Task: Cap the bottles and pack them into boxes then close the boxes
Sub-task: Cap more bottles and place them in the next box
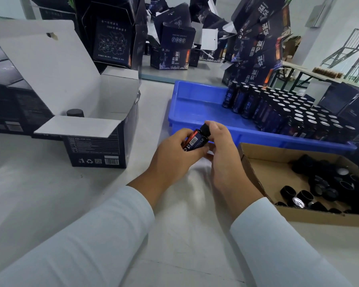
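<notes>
So here we've got one small dark bottle (195, 140) held up off the tabletop (91, 193), tilted with its neck pointing up and to the right. Our left hand (175, 152) is wrapped around the body, barcode label facing us, which keeps it from spinning. Our right hand (220, 141) has its fingers curled over the black cap (206, 129) on the neck, pinching it. That looks like the twisting-on step to us, though we can't tell how far the cap is seated.

The layout makes sense for the job. The blue tray (195, 112) sits just beyond the hands, with the uncapped bottles (288, 114) packed upright at its right end, so grabbing the next one is a short reach. The loose caps (319, 189) sit in a shallow cardboard tray (257, 162) right next to our right hand, the side that does the capping. The open box (95, 131) is off to the left, lid flap standing up, and we can see one capped bottle top (75, 112) poking up inside it already, so packing has barely started and the rest of the box still needs filling.

Behind all that, more dark boxes (170, 52) are stacked, many with flaps open.
</notes>
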